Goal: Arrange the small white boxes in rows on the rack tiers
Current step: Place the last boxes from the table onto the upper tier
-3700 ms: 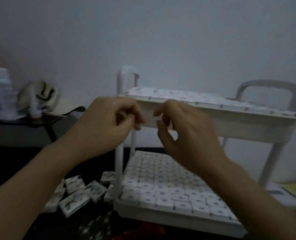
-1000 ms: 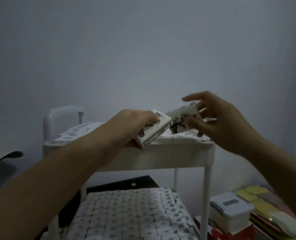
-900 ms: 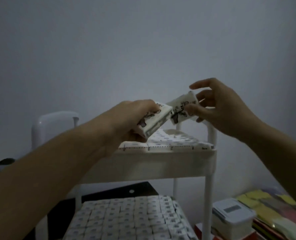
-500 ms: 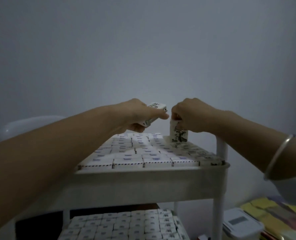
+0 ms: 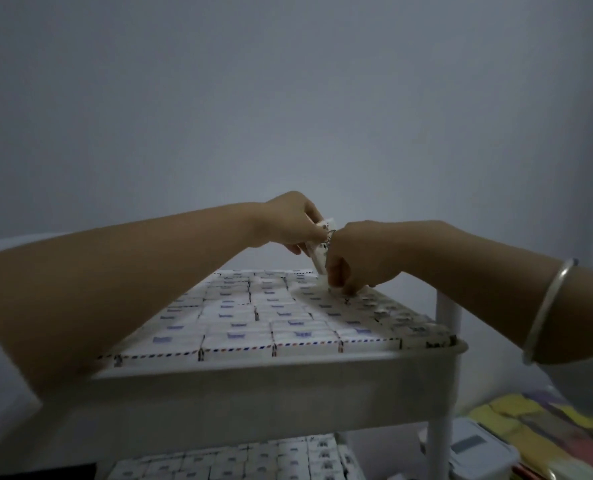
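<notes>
our left hand (image 5: 288, 220) pinches a small white box (image 5: 317, 252), tilted near upright, at nine o'clock of our right hand (image 5: 360, 254); what its curled fingers (image 5: 348, 285) grasp, we cannot tell.

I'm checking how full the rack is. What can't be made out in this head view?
- Whether the right hand grips anything on the top tier: its own fingers cover the spot.
- Most of the small white box pinched by the left hand: both hands hide it.
- The tier's left side: the left forearm covers it.
- The lower-tier boxes: cut off by the bottom edge.
</notes>
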The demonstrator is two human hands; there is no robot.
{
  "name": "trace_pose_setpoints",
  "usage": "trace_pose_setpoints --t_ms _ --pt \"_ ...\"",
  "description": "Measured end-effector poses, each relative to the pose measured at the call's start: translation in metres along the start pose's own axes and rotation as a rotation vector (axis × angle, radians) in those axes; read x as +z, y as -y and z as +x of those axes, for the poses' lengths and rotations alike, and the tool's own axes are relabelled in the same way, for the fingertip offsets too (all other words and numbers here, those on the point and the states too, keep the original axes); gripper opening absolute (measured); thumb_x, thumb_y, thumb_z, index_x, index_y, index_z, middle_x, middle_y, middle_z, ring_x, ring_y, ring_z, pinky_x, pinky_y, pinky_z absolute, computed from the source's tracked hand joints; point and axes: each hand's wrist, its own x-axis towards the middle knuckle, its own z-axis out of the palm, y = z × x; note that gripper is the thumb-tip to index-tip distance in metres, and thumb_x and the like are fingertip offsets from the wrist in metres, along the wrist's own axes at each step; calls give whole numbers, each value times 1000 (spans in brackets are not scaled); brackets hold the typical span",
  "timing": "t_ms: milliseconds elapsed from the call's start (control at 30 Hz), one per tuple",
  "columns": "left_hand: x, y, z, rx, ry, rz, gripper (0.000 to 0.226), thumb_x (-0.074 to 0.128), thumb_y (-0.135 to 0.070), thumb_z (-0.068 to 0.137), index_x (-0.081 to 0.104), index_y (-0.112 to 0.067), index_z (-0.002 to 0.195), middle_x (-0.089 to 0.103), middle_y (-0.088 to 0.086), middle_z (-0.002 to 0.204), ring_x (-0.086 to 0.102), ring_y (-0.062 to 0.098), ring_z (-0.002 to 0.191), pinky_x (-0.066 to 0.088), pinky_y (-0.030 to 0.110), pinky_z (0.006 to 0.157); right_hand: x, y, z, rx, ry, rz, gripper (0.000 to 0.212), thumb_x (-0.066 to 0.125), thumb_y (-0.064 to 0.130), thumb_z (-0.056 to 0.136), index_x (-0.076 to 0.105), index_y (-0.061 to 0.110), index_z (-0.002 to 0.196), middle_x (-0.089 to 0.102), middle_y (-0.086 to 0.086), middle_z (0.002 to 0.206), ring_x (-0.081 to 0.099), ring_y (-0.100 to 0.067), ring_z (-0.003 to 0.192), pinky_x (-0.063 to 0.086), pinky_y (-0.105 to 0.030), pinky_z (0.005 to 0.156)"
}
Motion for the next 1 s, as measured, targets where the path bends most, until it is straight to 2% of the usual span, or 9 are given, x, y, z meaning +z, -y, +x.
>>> trace_pose_setpoints --t_ms 267,367,467,567,600,667,733,867,1000 --pt "20 2 5 43 323 86 23 69 -1 84 68 -24 86 72 6 100 69 17 93 55 28 88 -9 9 -15 95 -34 5 22 57 13 94 70 14 111 69 -1 97 62 -11 70 54 -26 77" --pt "24 6 6 27 344 178 22 78 -19 80 68 -25 98 67 -2 108 61 13 102 45 27 96 -16 11 -22 204 -148 33 19 58 7 89 68 7 106 72 -7 91 70 -16 75 58 -28 73" --pt "23 6 3 9 362 177 25 75 -27 82 70 -23 106 65 -8 115 56 5 104 40 19 92 -18 25 -33 302 -60 46 19 55 7 92 60 -4 107 64 -9 81 65 -18 70 55 -27 66" --pt "22 7 -5 -14 383 171 27 69 -27 88 69 -17 113 62 -7 118 53 3 100 36 17 86 -15 40 -42 301 60 35 30 43 9 100 51 -7 124 55 -10 84 64 -23 85 55 -26 71" --pt "22 8 -7 -15 378 178 21 68 -28 88 68 -20 108 60 -7 117 51 6 105 35 20 91 -15 44 -44 281 60 21 34 41 9 101 47 -4 132 53 -7 84 61 -21 86 50 -16 74" --pt "23 9 -12 -15 369 194 5 66 -29 89 66 -28 94 58 -7 114 47 11 110 33 25 97 -14 50 -46 266 58 5 40 40 9 102 38 -2 140 42 -3 74 47 -14 65 43 -4 57" --pt "23 10 -16 -2 364 210 9 65 -29 90 62 -33 83 56 -7 109 46 13 110 34 29 103 -10 57 -45 299 100 -31 42 38 11 102 35 -2 142 43 -6 78 38 -10 58 42 -16 43" --pt "23 11 -20 16 356 228 9 64 -32 90 61 -35 82 55 -8 110 46 13 112 33 33 109 -3 62 -43 336 112 -33 38 39 19 101 44 3 136 45 -12 135 52 -22 103 36 -26 80" --pt "23 12 -20 20 359 237 9 64 -33 89 60 -34 82 54 -8 111 45 14 112 33 33 109 -7 71 -44 388 113 23 45 41 21 102 35 3 142 42 -13 139 48 -25 117 36 -28 86"
